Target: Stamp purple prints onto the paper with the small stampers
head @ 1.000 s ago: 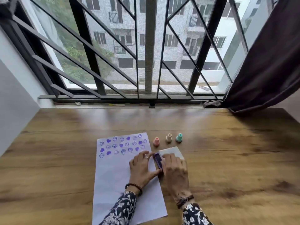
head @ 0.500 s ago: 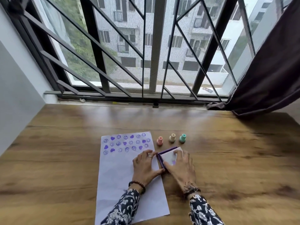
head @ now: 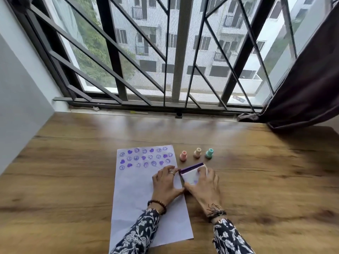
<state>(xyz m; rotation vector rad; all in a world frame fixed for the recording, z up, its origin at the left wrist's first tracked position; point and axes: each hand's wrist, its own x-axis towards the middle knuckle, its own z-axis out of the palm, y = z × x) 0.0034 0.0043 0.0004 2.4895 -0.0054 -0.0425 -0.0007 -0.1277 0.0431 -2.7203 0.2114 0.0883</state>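
Hands on the ink pad [head: 192, 174], right hand [head: 203, 187] clamped on its lid, left hand [head: 166, 184] steadying beside the paper [head: 139, 198]. Stampers [head: 197, 153] standing untouched behind. Next: lid shut or opened, hard to tell.

Brown wood-grain surface [head: 73, 180]. White paper [head: 139, 198] printed at its far end with rows of purple prints [head: 145, 157]: outlined smiley circles and solid hearts. Three small stampers: pink stamper [head: 183, 156], cream stamper [head: 197, 153], teal stamper [head: 209, 153]. Ink pad [head: 191, 172]: purple edge, white lid smudged purple. Sleeves [head: 139, 233]: dark with white floral pattern. Dark beaded bracelet [head: 157, 204] on one wrist. Black window grille [head: 113, 52]; dark brown curtain [head: 311, 79].
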